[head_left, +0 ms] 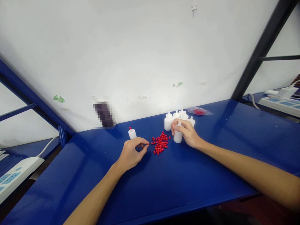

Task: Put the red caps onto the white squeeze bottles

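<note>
My left hand point(134, 151) is closed in a pinch, with a small red cap point(147, 143) between thumb and forefinger, at the left edge of a loose pile of red caps point(160, 144). Behind that hand stands a white squeeze bottle point(132, 133) with a red cap on its tip, its lower part hidden. My right hand point(186, 132) is closed around another white squeeze bottle point(177, 137), upright and with a bare nozzle, just right of the pile. Several more white bottles with bare nozzles point(167, 122) stand close together behind my right hand, partly covered by it.
A clear plastic bag point(199, 111) with red caps inside lies by the wall, beyond the bottles. A blurred dark object point(104, 114) leans near the wall at the left. Power strips point(20, 175) lie beyond the blue table's point(187, 184) sides, near the metal frame posts.
</note>
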Available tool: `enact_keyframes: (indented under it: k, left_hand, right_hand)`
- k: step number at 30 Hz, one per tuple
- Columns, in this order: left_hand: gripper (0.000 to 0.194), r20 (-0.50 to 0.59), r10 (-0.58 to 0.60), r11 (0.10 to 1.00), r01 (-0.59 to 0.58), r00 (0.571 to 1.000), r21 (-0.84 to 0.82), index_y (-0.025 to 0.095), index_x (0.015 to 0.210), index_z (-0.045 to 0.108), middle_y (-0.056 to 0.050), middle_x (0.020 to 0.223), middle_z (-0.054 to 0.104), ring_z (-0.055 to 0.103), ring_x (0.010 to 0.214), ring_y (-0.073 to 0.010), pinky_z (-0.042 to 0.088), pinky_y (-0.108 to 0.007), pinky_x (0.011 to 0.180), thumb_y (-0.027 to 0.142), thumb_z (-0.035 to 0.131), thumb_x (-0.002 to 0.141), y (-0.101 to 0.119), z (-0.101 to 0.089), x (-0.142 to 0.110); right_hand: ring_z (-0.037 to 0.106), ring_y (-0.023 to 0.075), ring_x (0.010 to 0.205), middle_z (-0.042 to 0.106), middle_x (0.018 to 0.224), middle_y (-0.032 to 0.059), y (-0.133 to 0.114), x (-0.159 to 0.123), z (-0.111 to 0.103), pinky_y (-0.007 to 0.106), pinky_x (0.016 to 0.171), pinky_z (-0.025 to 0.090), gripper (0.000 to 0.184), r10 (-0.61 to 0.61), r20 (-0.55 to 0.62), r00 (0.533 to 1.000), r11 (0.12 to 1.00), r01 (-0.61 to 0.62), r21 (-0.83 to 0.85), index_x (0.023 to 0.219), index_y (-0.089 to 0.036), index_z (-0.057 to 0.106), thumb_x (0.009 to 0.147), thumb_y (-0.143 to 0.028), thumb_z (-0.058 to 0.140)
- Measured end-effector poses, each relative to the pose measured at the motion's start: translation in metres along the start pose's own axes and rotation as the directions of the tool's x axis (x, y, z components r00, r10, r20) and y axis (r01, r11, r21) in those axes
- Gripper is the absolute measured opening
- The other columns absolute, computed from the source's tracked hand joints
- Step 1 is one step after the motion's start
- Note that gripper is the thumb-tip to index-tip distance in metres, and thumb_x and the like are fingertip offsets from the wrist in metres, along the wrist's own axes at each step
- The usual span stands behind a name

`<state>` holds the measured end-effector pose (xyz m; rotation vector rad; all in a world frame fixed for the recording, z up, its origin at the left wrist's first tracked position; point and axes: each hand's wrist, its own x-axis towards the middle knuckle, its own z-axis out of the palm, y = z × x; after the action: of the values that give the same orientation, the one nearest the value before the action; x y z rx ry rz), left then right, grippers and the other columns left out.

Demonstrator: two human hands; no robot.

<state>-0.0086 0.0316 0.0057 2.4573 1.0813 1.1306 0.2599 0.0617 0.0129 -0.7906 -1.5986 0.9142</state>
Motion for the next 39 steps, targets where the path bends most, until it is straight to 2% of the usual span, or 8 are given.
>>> enact_keyframes:
  k: [6,10,14,19,22,28,33,39]
  left_hand:
    - [0.021,-0.119,0.013,1.000,-0.011,0.993,0.014,0.020,0.107,0.071,-0.005,0.093,0.071,0.063,0.079,-0.0141,0.050,-0.026,0.073,0.017,0.056,0.092,-0.001,-0.002,0.003]
    - [0.013,-0.177,-0.197,0.975,0.174,0.964,-0.138,0.019,0.097,0.074,-0.005,0.093,0.075,0.066,0.074,-0.0149,0.052,-0.027,0.071,0.023,0.065,0.088,0.004,-0.002,0.005]
    - [0.011,-0.142,-0.331,0.881,0.252,0.933,-0.400,0.019,0.093,0.074,-0.005,0.092,0.075,0.069,0.079,-0.0173,0.053,-0.027,0.073,0.026,0.071,0.084,0.033,0.004,0.006]
    - [0.004,-0.046,-0.189,0.835,0.136,0.981,-0.533,0.020,0.088,0.072,-0.002,0.083,0.070,0.065,0.080,-0.0153,0.051,-0.027,0.076,0.020,0.072,0.083,0.080,0.010,0.002]
    - [0.004,0.014,-0.123,0.822,0.110,0.992,-0.558,0.021,0.086,0.072,-0.002,0.080,0.065,0.060,0.074,-0.0132,0.049,-0.026,0.070,0.019,0.072,0.083,0.092,0.006,0.003]
    - [0.005,0.165,-0.069,0.823,0.149,0.984,-0.548,0.020,0.088,0.072,-0.003,0.083,0.061,0.057,0.073,-0.0130,0.049,-0.027,0.070,0.023,0.072,0.083,0.084,-0.001,0.012]
    - [0.011,0.176,-0.068,0.829,0.154,0.982,-0.538,0.020,0.088,0.072,-0.006,0.085,0.063,0.059,0.075,-0.0159,0.051,-0.030,0.070,0.031,0.071,0.085,0.079,-0.001,0.016]
    - [0.006,0.155,-0.042,0.882,0.110,0.987,-0.458,0.021,0.085,0.072,-0.005,0.091,0.059,0.057,0.078,-0.0155,0.050,-0.030,0.071,0.027,0.069,0.086,0.081,0.004,0.018]
  right_hand:
    - [0.052,0.0126,0.051,0.059,0.053,-0.0025,-0.001,-0.005,0.009,0.025,0.054,0.041,0.008,0.160,0.165,0.973,0.949,-0.197,0.245,0.079,-0.017,0.058,0.075,-0.020,0.052]
    - [0.053,0.0116,0.049,0.063,0.053,-0.0013,-0.015,-0.014,0.013,0.024,0.054,0.042,0.012,0.163,0.407,0.899,0.937,-0.270,0.221,0.082,-0.016,0.059,0.073,-0.018,0.053]
    - [0.061,0.0152,0.056,0.063,0.056,0.0006,-0.028,-0.027,0.024,0.025,0.054,0.045,0.015,0.166,0.492,0.855,0.926,-0.307,0.221,0.079,-0.014,0.059,0.079,-0.028,0.062]
    - [0.050,0.0087,0.052,0.054,0.058,-0.0035,-0.038,-0.042,0.046,0.021,0.049,0.038,0.026,0.131,0.566,0.814,0.927,-0.303,0.221,0.071,-0.014,0.056,0.082,-0.034,0.069]
    - [0.044,0.0072,0.054,0.048,0.060,-0.0061,-0.040,-0.046,0.054,0.020,0.050,0.035,0.027,0.082,0.588,0.805,0.932,-0.271,0.241,0.070,-0.016,0.055,0.080,-0.033,0.073]
    - [0.036,0.0055,0.048,0.040,0.053,-0.0084,-0.038,-0.046,0.053,0.021,0.045,0.028,0.043,0.076,0.615,0.785,0.928,-0.281,0.245,0.059,-0.017,0.046,0.070,-0.039,0.080]
    - [0.044,0.0110,0.046,0.048,0.048,-0.0007,-0.037,-0.044,0.051,0.025,0.045,0.032,0.054,0.086,0.583,0.808,0.897,-0.317,0.307,0.055,-0.017,0.052,0.085,-0.062,0.049]
    - [0.043,0.0106,0.040,0.046,0.044,-0.0013,-0.040,-0.044,0.051,0.025,0.042,0.033,0.049,0.159,0.553,0.818,0.884,-0.367,0.289,0.050,-0.018,0.049,0.083,-0.054,0.048]
